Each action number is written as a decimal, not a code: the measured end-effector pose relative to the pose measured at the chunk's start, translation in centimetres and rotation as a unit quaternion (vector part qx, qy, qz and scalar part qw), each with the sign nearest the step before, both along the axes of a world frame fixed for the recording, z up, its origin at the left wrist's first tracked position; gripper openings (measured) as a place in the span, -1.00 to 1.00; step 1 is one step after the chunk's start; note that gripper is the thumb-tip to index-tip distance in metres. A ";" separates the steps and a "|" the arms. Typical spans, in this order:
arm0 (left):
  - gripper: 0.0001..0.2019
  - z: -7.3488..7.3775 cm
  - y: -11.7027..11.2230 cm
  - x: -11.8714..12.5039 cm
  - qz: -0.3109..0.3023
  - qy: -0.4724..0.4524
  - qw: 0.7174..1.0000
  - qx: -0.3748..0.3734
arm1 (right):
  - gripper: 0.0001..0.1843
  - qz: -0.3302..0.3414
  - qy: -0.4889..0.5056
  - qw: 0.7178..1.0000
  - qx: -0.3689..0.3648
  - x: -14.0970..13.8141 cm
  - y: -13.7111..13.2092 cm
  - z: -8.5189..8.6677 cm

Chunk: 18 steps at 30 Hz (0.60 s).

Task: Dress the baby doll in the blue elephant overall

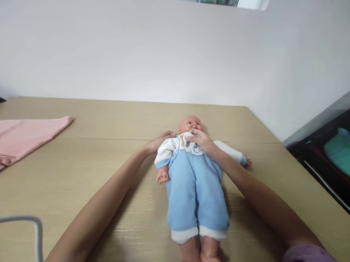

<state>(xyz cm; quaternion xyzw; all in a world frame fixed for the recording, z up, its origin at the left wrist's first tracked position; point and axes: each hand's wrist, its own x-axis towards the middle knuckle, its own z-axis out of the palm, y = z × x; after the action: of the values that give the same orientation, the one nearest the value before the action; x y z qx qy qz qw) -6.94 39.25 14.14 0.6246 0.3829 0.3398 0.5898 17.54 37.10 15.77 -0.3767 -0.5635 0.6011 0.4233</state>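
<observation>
A baby doll (194, 173) lies on its back on the table, head away from me. It wears a fuzzy outfit with light blue trousers and a white top, which has a cartoon face on the chest. My left hand (164, 139) rests at the shoulder on the left of the view, fingers stretched along its edge and their tips partly hidden. Over the upper chest, just below the chin, my right hand (201, 142) has its fingers bent at the collar and its thumb on the white cloth. The doll's arms lie out to both sides, and its bare feet point toward me.
A pink cloth (24, 134) lies at the left on the wooden table (118, 122). A grey bent cable or rod (35, 222) stands at the lower left. Beyond the table's right edge is a dark container (319, 157) with a teal item (345, 156). A white wall (128, 51) rises behind.
</observation>
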 end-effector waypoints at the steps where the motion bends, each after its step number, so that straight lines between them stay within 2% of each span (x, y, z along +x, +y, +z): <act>1: -0.47 0.7 -0.5 -0.5 -0.013 0.031 0.999 0.003 | -0.43 -0.005 -0.001 1.000 0.001 -0.1 -0.1 0.0; 5: -0.29 3.3 -2.0 -2.6 -0.049 0.165 0.985 -0.011 | -0.43 -0.017 -0.013 1.000 0.008 -0.3 -0.1 0.0; 7: -0.07 4.1 -2.5 -3.4 -0.072 0.251 0.965 0.001 | -0.43 -0.011 -0.034 0.999 0.008 0.0 -0.1 0.2; 9: 0.04 4.4 -2.6 -3.9 -0.099 0.323 0.941 0.036 | -0.45 0.006 -0.080 0.997 0.020 0.8 -0.1 0.8; 11: -0.01 4.4 -2.5 -4.1 -0.120 0.357 0.923 0.078 | -0.50 0.019 -0.170 0.983 0.068 2.2 -0.3 1.8; 14: -0.15 4.0 -2.1 -4.3 -0.144 0.353 0.916 0.125 | -0.59 0.014 -0.322 0.932 0.166 4.6 -0.8 3.4; 16: -0.22 3.6 -1.8 -4.3 -0.153 0.345 0.915 0.140 | -0.63 0.004 -0.369 0.907 0.204 5.6 -1.2 4.1; 18: -0.26 3.2 -1.7 -4.1 -0.150 0.347 0.914 0.144 | -0.63 -0.006 -0.383 0.896 0.224 5.9 -1.6 4.1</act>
<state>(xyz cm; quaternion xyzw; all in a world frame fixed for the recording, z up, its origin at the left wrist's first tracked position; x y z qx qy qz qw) -11.06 37.56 17.38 0.8315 0.4123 0.0601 0.3674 23.46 35.48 19.87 -0.4761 -0.7997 0.2658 0.2513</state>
